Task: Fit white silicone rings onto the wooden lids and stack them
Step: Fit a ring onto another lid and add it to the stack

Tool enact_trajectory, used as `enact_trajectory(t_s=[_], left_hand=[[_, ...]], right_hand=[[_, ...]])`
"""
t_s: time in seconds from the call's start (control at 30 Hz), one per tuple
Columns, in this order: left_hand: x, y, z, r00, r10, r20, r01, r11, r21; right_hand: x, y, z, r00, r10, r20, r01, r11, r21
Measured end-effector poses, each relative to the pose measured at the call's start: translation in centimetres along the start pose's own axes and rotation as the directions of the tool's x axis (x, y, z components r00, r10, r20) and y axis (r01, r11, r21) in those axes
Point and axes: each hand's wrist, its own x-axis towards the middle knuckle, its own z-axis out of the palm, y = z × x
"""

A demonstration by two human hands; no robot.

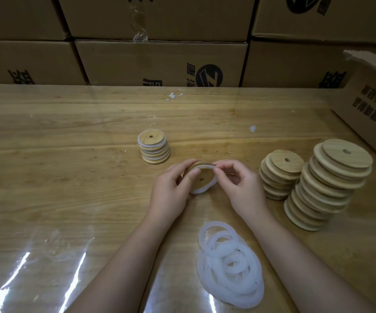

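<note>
Centre of the wooden table (69, 154): a round wooden lid (205, 175) with a small central hole is held tilted just above the surface, a white silicone ring (199, 191) looped round its edge and hanging loose at the lower side. The left hand (171, 190) grips the lid, thumb on its face and fingers curled behind. The right hand (241, 190) pinches the ring at the lid's upper rim between thumb and forefinger. Beyond the hands stands a short stack of ringed lids (154, 146); to the right, two taller stacks of bare lids (331, 184) lean unevenly. A pile of loose rings (230, 265) lies near the right forearm. An open carton (372, 105) at the right edge is cut off, its contents hidden. Closed cartons (160, 64) wall the table's far side, their print partly cropped.
</note>
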Motion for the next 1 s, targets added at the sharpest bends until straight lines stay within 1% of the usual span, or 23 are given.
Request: enact_trajectory(t_s=[0.23, 0.4, 0.57, 0.67, 0.83, 1.0], left_hand=[[0.16, 0.29, -0.09, 0.997, -0.072, 0.002, 0.071, 0.994, -0.088], [0.27, 0.39, -0.13, 0.992, -0.124, 0.012, 0.124, 0.978, -0.168], [0.27, 0.34, -0.23, 0.993, -0.115, 0.016, 0.116, 0.977, -0.177], [0.26, 0.28, -0.12, 0.993, -0.118, 0.009, 0.118, 0.977, -0.180], [0.37, 0.09, -0.22, 0.991, -0.130, 0.007, 0.129, 0.972, -0.196], [0.50, -0.03, -0.31, 0.988, -0.157, 0.001, 0.150, 0.942, -0.299]], right_hand=[[0.16, -0.03, -0.08, 0.992, 0.115, 0.041, -0.118, 0.990, 0.075], [0.35, 0.41, -0.31, 0.978, 0.173, 0.112, -0.181, 0.981, 0.062], [0.04, 0.67, 0.08, 0.994, 0.096, 0.051, -0.094, 0.995, -0.043], [0.12, 0.63, 0.11, 0.996, 0.081, 0.042, -0.078, 0.994, -0.078], [0.17, 0.40, -0.05, 0.986, 0.134, 0.096, -0.128, 0.990, -0.063], [0.10, 0.23, -0.23, 0.973, 0.160, 0.166, -0.151, 0.986, -0.065]])
